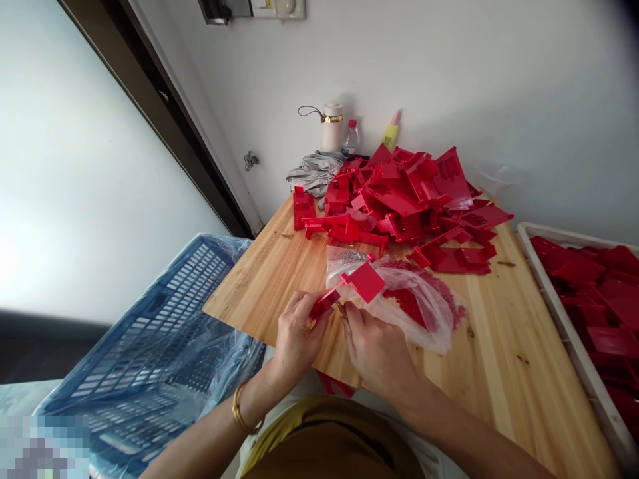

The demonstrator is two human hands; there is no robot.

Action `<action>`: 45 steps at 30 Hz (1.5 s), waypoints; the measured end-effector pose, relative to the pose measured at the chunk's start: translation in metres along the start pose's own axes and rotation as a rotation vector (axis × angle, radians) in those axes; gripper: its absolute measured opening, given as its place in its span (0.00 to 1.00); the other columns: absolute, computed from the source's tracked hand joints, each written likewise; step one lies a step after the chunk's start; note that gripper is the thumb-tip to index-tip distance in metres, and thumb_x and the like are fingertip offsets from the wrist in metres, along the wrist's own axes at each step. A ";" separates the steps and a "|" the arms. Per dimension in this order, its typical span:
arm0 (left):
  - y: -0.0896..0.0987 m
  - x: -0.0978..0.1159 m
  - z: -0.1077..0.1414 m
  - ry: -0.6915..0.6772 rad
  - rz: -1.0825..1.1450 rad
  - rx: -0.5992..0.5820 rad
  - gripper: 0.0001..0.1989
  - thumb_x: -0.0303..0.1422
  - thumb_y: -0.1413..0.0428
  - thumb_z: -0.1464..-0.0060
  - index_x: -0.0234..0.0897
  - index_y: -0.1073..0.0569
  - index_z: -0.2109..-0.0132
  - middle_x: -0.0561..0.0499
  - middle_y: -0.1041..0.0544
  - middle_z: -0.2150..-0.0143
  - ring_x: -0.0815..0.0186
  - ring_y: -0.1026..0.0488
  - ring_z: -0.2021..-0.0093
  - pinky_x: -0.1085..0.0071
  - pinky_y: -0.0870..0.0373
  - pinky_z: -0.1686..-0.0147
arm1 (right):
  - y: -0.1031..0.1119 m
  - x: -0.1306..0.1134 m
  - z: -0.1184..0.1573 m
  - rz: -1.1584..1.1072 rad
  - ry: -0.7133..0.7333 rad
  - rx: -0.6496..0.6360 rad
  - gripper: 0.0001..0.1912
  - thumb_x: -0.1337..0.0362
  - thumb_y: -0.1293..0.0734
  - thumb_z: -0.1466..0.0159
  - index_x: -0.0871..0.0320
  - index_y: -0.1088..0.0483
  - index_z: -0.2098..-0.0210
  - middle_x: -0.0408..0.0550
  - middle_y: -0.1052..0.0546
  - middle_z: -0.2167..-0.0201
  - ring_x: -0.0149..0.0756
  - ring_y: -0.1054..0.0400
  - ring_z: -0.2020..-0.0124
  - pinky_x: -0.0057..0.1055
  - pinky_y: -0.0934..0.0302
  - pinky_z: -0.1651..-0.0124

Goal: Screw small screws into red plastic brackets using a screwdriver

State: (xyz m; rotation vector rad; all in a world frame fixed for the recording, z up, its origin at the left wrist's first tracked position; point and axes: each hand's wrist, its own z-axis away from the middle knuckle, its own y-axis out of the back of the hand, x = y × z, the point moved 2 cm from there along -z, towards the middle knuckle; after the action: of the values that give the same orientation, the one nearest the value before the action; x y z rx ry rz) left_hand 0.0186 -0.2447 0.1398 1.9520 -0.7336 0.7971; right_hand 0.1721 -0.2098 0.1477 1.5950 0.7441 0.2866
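Note:
My left hand (299, 329) is closed around one end of a red plastic part (367, 282), holding it tilted above the front of the wooden table. Pinched in the fingers of my right hand (377, 342) is a small, thin brownish object (341, 309), its tip against or close to the red part; its kind is mostly hidden by the fingers. Just beyond both hands lies a clear plastic bag (434, 326) with many small red pieces (407, 306). Small metal bits (353, 255) lie in clear plastic near its left end.
A heap of red plastic parts (399, 193) covers the back of the wooden table (499, 372). Behind it stand a white flask (332, 130) and a small bottle (351, 136), beside grey cloth (317, 171). A lined blue crate (150, 352) is left; a white bin (554, 319) of red parts, right.

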 end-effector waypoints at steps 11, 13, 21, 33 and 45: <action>-0.030 -0.012 0.012 0.288 0.222 -0.015 0.06 0.34 0.41 0.41 0.38 0.29 0.59 0.53 0.24 0.68 0.69 0.27 0.71 0.75 0.32 0.72 | 0.007 0.019 -0.005 -0.400 -0.144 -0.249 0.15 0.61 0.45 0.27 0.58 0.29 0.62 0.47 0.22 0.76 0.40 0.27 0.75 0.30 0.43 0.72; -0.031 -0.014 0.013 0.297 0.184 -0.052 0.06 0.34 0.41 0.41 0.37 0.28 0.59 0.53 0.23 0.68 0.68 0.27 0.71 0.75 0.32 0.72 | 0.003 0.022 0.000 -0.322 -0.162 -0.244 0.15 0.61 0.44 0.28 0.60 0.27 0.57 0.51 0.20 0.73 0.45 0.24 0.71 0.32 0.41 0.70; -0.033 -0.018 0.014 0.250 0.095 -0.120 0.16 0.33 0.40 0.41 0.40 0.29 0.46 0.50 0.19 0.60 0.63 0.21 0.63 0.71 0.26 0.66 | -0.009 0.031 0.014 -0.437 -0.153 -0.091 0.16 0.62 0.43 0.30 0.58 0.29 0.49 0.50 0.17 0.66 0.44 0.21 0.67 0.32 0.36 0.67; -0.010 -0.019 0.002 0.335 0.181 -0.334 0.20 0.32 0.40 0.43 0.39 0.29 0.44 0.47 0.17 0.54 0.60 0.18 0.58 0.66 0.22 0.57 | -0.004 0.036 0.018 -0.428 -0.114 -0.169 0.16 0.62 0.42 0.30 0.56 0.26 0.50 0.48 0.17 0.67 0.40 0.24 0.70 0.32 0.36 0.66; -0.017 -0.064 -0.002 0.312 0.252 -0.210 0.23 0.33 0.39 0.45 0.37 0.29 0.43 0.40 0.22 0.45 0.56 0.24 0.46 0.55 0.27 0.46 | -0.025 0.039 0.022 -0.817 -0.206 -0.101 0.17 0.58 0.41 0.28 0.59 0.30 0.46 0.44 0.23 0.71 0.35 0.28 0.71 0.29 0.35 0.63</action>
State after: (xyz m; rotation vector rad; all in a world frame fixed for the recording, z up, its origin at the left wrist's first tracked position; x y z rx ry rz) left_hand -0.0091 -0.2239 0.0830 1.5215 -0.8444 1.1004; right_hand 0.2067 -0.2035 0.1104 1.0901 1.1250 -0.4222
